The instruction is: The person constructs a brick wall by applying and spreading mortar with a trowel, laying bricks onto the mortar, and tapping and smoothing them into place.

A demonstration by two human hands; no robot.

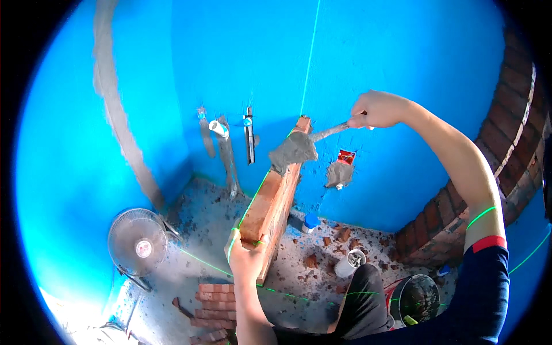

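The person wears a dark navy top, of which the right short sleeve (486, 287) ends with a red band (489, 244). The trousers (365, 302) are dark, almost black. Left hand (247, 259) and right hand (382, 109) are both bare.

I am holding my right hand (382, 109) high in front of me, its fingers curling tightly inward. My right arm (451, 149) is arching up from the lower right, bending at the elbow. My left forearm (250, 307) is reaching up from below, and my left hand (247, 256) is gripping lower down, thumb and fingers spreading apart.
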